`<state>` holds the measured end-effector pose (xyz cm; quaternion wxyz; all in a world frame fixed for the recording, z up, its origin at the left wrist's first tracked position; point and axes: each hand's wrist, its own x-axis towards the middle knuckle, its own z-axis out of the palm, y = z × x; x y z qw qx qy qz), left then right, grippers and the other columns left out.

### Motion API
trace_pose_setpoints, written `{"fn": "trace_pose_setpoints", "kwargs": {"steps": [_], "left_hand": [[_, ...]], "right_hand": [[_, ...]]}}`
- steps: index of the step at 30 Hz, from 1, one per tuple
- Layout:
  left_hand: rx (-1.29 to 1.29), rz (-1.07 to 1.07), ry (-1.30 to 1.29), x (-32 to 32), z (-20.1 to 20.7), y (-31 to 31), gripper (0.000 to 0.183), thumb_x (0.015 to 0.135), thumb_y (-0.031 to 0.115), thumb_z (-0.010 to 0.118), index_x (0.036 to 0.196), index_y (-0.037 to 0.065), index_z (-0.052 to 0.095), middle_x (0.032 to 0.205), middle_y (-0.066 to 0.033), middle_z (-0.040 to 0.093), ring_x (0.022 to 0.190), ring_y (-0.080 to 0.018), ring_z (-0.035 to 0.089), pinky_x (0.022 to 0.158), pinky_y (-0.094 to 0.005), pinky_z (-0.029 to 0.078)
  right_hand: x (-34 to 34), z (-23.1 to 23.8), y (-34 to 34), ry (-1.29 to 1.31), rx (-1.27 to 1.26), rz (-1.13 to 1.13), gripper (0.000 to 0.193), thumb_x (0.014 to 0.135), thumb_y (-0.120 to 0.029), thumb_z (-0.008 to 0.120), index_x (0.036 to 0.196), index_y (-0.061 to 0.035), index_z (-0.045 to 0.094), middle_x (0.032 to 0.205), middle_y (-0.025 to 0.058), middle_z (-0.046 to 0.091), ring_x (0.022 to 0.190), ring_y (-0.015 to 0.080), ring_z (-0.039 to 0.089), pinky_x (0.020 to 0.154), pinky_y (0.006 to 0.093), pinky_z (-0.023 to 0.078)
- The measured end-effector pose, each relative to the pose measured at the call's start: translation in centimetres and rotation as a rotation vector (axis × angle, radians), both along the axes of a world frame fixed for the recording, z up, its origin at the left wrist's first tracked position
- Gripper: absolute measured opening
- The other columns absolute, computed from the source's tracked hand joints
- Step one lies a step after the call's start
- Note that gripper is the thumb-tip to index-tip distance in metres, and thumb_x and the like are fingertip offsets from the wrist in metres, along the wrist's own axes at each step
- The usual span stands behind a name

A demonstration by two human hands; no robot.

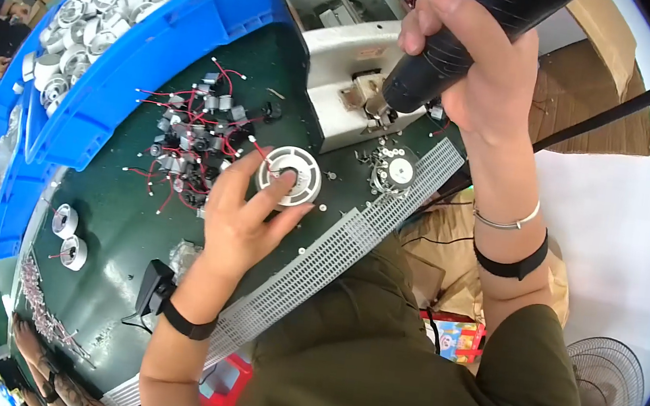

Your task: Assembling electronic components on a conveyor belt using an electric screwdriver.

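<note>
My left hand [240, 221] grips a round white plastic housing [311, 177] on the green table, its index finger pressing into the middle and its thumb on the near rim. A red wire sticks out by the fingers. Higher up at the right, my right hand [490, 77] is wrapped round a thick black electric screwdriver [435, 66]. The tool's lower end points down at the front outlet of a grey metal screw feeder [359, 57] and hides part of it; its bit cannot be made out. Left of the housing lies a pile of small motors [195, 134] with red wires.
Blue bins [175, 38] with white housings stand far left. A round dish [396, 173] with loose screws sits by a perforated strip [318, 255] along the table edge. Two wired housings [73, 252] lie left. Another person's arm [38, 358] reaches in lower left. A fan [602, 391] stands right.
</note>
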<state>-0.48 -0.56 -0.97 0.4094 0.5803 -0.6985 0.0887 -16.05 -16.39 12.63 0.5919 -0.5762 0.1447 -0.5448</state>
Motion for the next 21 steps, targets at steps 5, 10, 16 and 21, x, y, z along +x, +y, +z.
{"fn": "trace_pose_setpoints", "kwargs": {"steps": [5, 10, 16, 21], "left_hand": [[0.008, -0.01, 0.036, -0.4, -0.6, 0.2, 0.045, 0.055, 0.018, 0.082, 0.095, 0.01, 0.063, 0.106, -0.0196, 0.056, 0.084, -0.0312, 0.059, 0.067, -0.0363, 0.05], [0.005, -0.021, 0.044, -0.4, -0.5, 0.3, 0.046, 0.054, 0.018, 0.082, 0.096, 0.01, 0.062, 0.106, -0.0194, 0.056, 0.085, -0.0312, 0.058, 0.067, -0.0365, 0.05], [0.008, -0.015, 0.047, -0.3, -0.6, 0.3, 0.048, 0.054, 0.019, 0.082, 0.096, 0.01, 0.063, 0.106, -0.0197, 0.057, 0.084, -0.0318, 0.058, 0.067, -0.0368, 0.05], [-0.008, -0.015, 0.053, -0.3, -0.6, 0.1, 0.045, 0.053, 0.019, 0.082, 0.093, 0.009, 0.064, 0.105, -0.0197, 0.058, 0.084, -0.0315, 0.059, 0.067, -0.0365, 0.05]], "right_hand": [[-0.4, -1.1, -0.1, 0.009, -0.003, -0.015, 0.048, 0.072, 0.0, 0.064, 0.116, 0.0041, 0.044, 0.066, 0.0089, 0.057, 0.054, 0.0171, 0.055, 0.053, 0.0283, 0.045], [0.9, -2.9, -2.9, -0.516, -0.363, 0.535, 0.052, 0.072, 0.002, 0.061, 0.119, 0.005, 0.04, 0.066, 0.0091, 0.057, 0.055, 0.0171, 0.056, 0.055, 0.0283, 0.045], [-0.5, -2.4, -0.2, 0.034, 0.003, -0.057, 0.052, 0.072, 0.002, 0.059, 0.119, 0.0067, 0.039, 0.066, 0.0093, 0.058, 0.056, 0.0171, 0.055, 0.056, 0.0285, 0.045], [-0.5, -2.6, 0.2, 0.061, -0.023, -0.093, 0.054, 0.074, -0.001, 0.059, 0.123, 0.0057, 0.037, 0.066, 0.0084, 0.056, 0.057, 0.0177, 0.055, 0.056, 0.0293, 0.045]]}}
